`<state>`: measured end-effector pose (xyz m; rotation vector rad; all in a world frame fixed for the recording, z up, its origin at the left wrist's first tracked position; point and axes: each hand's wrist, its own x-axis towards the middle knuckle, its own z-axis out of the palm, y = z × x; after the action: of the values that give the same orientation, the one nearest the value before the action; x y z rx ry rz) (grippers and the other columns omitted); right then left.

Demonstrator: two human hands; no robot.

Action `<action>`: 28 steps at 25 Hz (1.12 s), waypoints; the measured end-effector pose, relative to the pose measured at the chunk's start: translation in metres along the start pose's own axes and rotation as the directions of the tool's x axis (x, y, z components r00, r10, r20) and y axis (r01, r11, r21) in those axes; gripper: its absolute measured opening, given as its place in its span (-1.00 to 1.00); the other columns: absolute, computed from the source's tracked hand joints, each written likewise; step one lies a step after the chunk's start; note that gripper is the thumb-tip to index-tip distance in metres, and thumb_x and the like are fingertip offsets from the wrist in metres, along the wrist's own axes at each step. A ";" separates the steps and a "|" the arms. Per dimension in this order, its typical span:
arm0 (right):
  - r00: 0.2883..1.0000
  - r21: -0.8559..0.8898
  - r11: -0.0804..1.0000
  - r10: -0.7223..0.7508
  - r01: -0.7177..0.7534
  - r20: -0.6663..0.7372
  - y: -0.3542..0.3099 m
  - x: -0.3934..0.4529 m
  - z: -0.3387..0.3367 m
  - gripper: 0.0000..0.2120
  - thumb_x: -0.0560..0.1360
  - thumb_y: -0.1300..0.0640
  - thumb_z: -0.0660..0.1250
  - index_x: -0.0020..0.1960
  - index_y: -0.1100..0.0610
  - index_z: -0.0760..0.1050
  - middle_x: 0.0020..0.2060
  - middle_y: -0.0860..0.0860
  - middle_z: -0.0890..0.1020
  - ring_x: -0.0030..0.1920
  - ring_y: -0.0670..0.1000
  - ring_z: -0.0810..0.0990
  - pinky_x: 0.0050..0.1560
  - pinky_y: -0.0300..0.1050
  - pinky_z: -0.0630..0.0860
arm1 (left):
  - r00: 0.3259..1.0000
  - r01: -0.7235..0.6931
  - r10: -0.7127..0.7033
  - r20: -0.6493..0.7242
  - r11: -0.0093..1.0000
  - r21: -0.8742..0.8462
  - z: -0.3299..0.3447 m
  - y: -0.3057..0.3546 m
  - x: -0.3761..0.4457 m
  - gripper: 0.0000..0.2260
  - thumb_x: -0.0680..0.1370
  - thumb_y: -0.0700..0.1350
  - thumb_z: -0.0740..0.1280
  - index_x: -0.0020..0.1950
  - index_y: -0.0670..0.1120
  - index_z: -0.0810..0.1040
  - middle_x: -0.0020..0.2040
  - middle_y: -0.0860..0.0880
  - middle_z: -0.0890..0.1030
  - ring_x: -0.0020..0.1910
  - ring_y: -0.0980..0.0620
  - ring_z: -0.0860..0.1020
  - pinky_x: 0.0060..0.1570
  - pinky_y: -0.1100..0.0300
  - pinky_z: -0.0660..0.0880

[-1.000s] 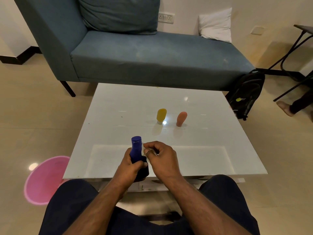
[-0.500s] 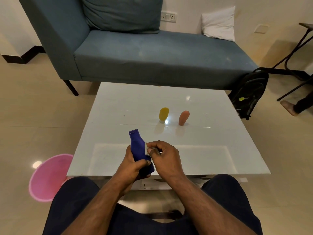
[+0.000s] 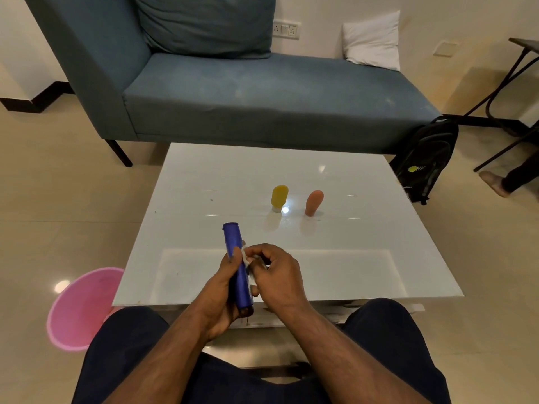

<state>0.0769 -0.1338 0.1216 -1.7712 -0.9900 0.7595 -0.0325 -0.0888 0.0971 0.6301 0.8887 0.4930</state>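
My left hand grips a dark blue bottle over the near edge of the white table. The bottle tilts away from me, its mouth pointing to the far left. My right hand pinches a small white piece against the bottle's side; what the piece is I cannot tell. Farther out on the table stand a yellow bottle and an orange bottle, side by side and apart from my hands.
A pink bin sits on the floor at the table's left. A blue sofa with a white pillow stands behind the table. A black backpack leans at the right, and another person's foot shows beyond it.
The blue bottle has tipped from upright to a forward lean, its mouth now pointing away from me. Both hands have kept their hold.
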 end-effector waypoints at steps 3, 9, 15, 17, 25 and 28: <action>0.999 -0.056 0.998 0.023 -0.024 -0.023 0.002 0.003 -0.002 -0.85 0.54 0.15 0.27 0.06 0.00 0.58 -0.04 -0.14 0.64 -0.05 -0.10 0.61 -0.04 -0.14 0.62 | 0.999 0.041 -0.039 0.021 0.992 -0.117 0.002 0.001 -0.002 -0.44 0.45 0.18 0.33 0.41 0.00 0.48 0.26 -0.24 0.60 0.24 -0.27 0.59 0.09 -0.18 0.59; 0.996 -0.168 0.982 -0.086 0.086 0.007 0.013 -0.025 0.003 -0.83 0.53 0.13 0.31 0.09 0.01 0.58 0.00 -0.15 0.60 0.00 -0.22 0.54 0.00 -0.46 0.44 | 0.998 0.048 -0.052 -0.017 0.980 -0.193 -0.003 0.014 0.003 -0.47 0.59 0.26 0.16 0.04 -0.14 0.72 -0.01 -0.19 0.71 -0.10 -0.14 0.70 0.10 -0.11 0.55; 0.992 -0.123 0.988 -0.103 0.093 -0.076 0.006 0.001 -0.008 -0.86 0.52 0.15 0.32 0.04 0.04 0.59 -0.05 -0.12 0.62 -0.04 -0.19 0.56 -0.02 -0.43 0.47 | 0.995 0.101 -0.102 -0.011 0.992 -0.074 0.013 0.012 0.006 -0.46 0.52 0.28 0.22 0.26 -0.10 0.58 -0.04 -0.20 0.68 -0.12 -0.16 0.66 -0.03 -0.11 0.58; 0.994 -0.105 0.991 -0.084 0.076 -0.069 0.006 0.001 -0.012 -0.86 0.53 0.15 0.31 0.05 0.04 0.59 -0.04 -0.12 0.62 -0.03 -0.19 0.56 -0.01 -0.41 0.48 | 0.994 0.104 -0.106 -0.028 0.992 -0.073 0.016 0.011 0.012 -0.40 0.49 0.29 0.23 0.32 -0.12 0.55 0.02 -0.21 0.64 -0.03 -0.19 0.62 0.03 -0.13 0.56; 0.978 -0.149 0.979 -0.162 0.142 -0.129 0.014 0.017 -0.027 -0.87 0.48 0.23 0.34 -0.04 0.03 0.58 -0.11 -0.14 0.59 -0.07 -0.19 0.54 -0.03 -0.44 0.43 | 1.000 0.023 -0.023 0.002 0.997 -0.076 0.027 0.010 0.036 -0.65 0.68 -0.12 0.21 0.45 0.14 0.44 0.29 -0.10 0.60 0.15 -0.16 0.60 0.02 -0.14 0.57; 0.982 -0.187 0.973 -0.157 0.135 -0.103 0.021 0.024 -0.035 -0.89 0.50 0.18 0.33 -0.01 0.01 0.57 -0.08 -0.15 0.57 -0.06 -0.20 0.53 -0.03 -0.47 0.41 | 1.000 -0.008 0.008 -0.018 1.000 -0.019 0.035 0.012 0.045 -0.66 0.67 -0.18 0.22 0.44 0.00 0.45 0.27 -0.14 0.62 0.15 -0.18 0.63 -0.07 -0.13 0.64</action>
<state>0.1240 -0.1328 0.1135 -1.8498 -1.1239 0.4800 0.0191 -0.0620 0.0966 0.6129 0.8979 0.5144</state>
